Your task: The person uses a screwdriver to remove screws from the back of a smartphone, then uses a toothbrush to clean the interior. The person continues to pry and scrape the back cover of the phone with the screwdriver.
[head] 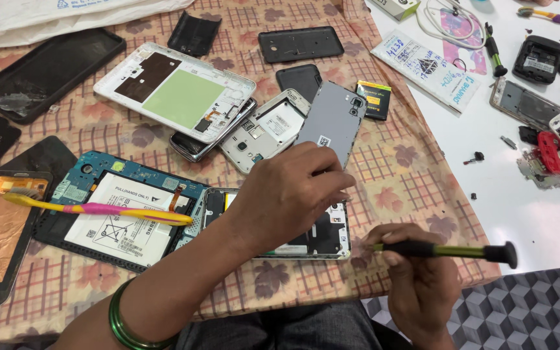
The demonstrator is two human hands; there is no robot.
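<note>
Head view: left hand flat on opened phone, right hand clamped on screwdriver.

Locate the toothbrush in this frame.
In the head view, the toothbrush lies at left across the opened tablet, left of the left hand.

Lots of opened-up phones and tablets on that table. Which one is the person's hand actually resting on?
The left hand rests on the opened phone at the table's near edge, right of the blue-framed tablet bearing a toothbrush. The others lie untouched.
</note>
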